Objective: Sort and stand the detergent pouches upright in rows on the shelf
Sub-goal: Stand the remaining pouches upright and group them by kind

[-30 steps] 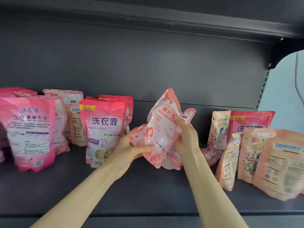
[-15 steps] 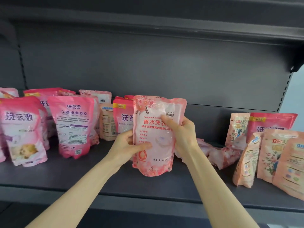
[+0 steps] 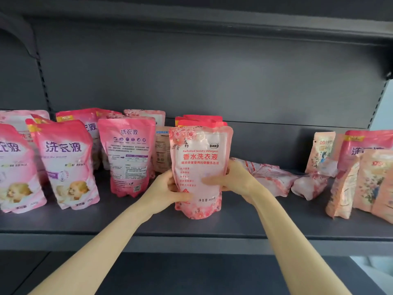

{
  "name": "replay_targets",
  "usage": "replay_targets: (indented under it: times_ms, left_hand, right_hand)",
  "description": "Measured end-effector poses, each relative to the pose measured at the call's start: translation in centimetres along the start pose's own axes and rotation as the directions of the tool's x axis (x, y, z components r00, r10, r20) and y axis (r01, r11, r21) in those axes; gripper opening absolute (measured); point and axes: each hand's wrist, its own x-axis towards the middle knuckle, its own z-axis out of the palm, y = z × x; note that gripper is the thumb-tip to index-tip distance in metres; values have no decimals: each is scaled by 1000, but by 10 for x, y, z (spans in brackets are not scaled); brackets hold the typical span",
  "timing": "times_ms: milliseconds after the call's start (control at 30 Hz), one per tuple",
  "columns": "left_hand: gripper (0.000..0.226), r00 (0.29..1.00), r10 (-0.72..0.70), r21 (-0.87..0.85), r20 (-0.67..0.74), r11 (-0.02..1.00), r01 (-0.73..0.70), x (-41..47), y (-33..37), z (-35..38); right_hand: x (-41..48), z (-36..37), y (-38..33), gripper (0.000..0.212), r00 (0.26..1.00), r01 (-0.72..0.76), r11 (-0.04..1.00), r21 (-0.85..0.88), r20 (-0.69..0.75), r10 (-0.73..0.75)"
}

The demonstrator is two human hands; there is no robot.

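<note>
upright pouch [image 3: 200, 167] on shelf [image 3: 234, 228]

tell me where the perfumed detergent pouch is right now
Head view, centre: the perfumed detergent pouch is upright on the shelf, held between the left hand and right hand, in front of red-topped pouches, with fallen pouches to its right.

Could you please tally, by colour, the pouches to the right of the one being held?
Pale pink pouches, lying flat: 3
Peach pouches, standing: at least 3
Deep pink pouch, standing: 1
Total: at least 7
</note>
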Motion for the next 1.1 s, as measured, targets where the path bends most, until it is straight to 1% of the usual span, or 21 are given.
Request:
replay_targets:
  times_ms: [67,267,333,400,467,567,633,733,767,833,933,1033,1100]
  left_hand:
    - [52,999,-10,68,32,998,8,-3,-7,-2]
    - [52,998,26,98,-52,995,-21,-2,-18,-16]
    - [51,997,14,115,-79,993,-4,-2,-20,-23]
    - [46,994,-1,165,-111,986,19,-2,-22,-26]
    - [41,993,-2,264,-120,964,34,-4,-22,-28]
    - [38,994,12,429,-107,903,35,-7,-19,-28]
    - [37,995,8,542,-95,839,46,-11,-15,-29]
    - [35,996,10,744,-88,665,59,-17,-7,-31]
    - [33,996,24,789,-86,612,53,-19,-4,-31]
    - [27,995,64,833,-76,552,28,-23,5,-30]
    - [19,992,124,858,-30,512,-39,-27,18,-22]
    - [21,985,166,879,55,460,-127,-27,33,-2]
    - [24,974,193,863,120,465,-198,-22,42,16]
  right_hand:
    - [-1,1,4,35,999,-34,998,-47,-10,33]
    - [11,20,3,34,997,-13,995,-94,-79,5]
    - [16,27,4,39,996,-13,992,-129,-91,1]
    - [18,30,2,45,995,-15,983,-182,-100,-4]
    - [18,31,0,46,995,-16,974,-225,-98,-6]
    - [13,28,-4,50,998,-20,947,-322,-70,-3]
    - [8,24,-7,46,999,-25,904,-426,-49,4]
    - [1,16,-10,30,998,-51,844,-534,-60,22]
    - [-2,14,-11,28,997,-59,825,-563,-71,23]
    - [-8,10,-13,29,996,-70,794,-604,-92,18]
    - [-23,-2,-19,30,993,-77,752,-655,-121,-4]
    - [-34,-20,-17,29,987,-110,682,-723,-162,-12]
    - [-40,-33,-16,30,978,-154,651,-743,-208,-6]
